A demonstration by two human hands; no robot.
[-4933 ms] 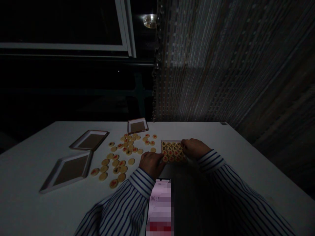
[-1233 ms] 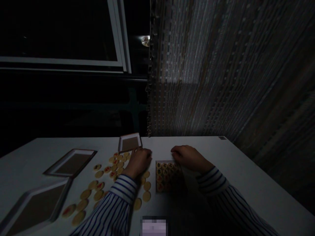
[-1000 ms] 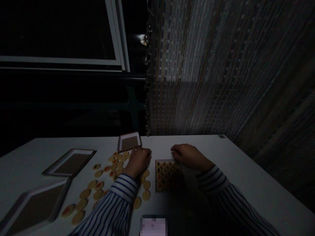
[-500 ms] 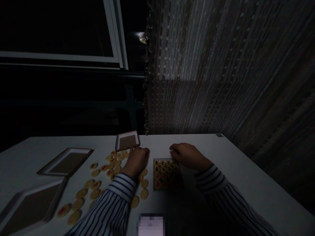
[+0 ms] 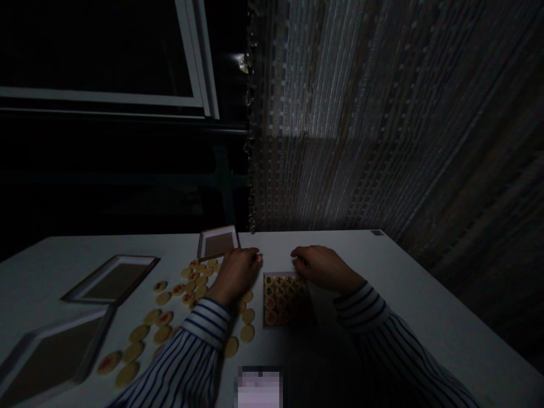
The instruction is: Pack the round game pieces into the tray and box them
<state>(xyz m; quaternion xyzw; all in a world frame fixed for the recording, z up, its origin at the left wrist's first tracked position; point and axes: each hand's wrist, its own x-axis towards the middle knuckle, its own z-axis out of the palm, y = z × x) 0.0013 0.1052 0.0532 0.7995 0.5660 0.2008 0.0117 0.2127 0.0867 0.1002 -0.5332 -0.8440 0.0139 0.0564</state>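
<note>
A small square box (image 5: 278, 297) packed with round yellow game discs lies on the white table (image 5: 403, 283) in front of me. My right hand (image 5: 321, 267) rests curled at the box's far right corner, fingers bent down onto its edge. My left hand (image 5: 236, 273) lies just left of the box, over the scattered discs (image 5: 191, 283), fingertips pinched together near the box's far left corner; what they hold is hidden. Both sleeves are striped.
Loose discs with red or dark marks spread left toward the table's near edge (image 5: 127, 354). A small empty tray (image 5: 216, 243) stands behind them, two larger trays (image 5: 113, 277) (image 5: 46, 357) lie further left. A curtain (image 5: 361, 113) hangs behind the table.
Since about five seconds ago my left hand left the box's near edge and went out over the loose discs. In the last second both hands barely moved; the view drifted slightly.
</note>
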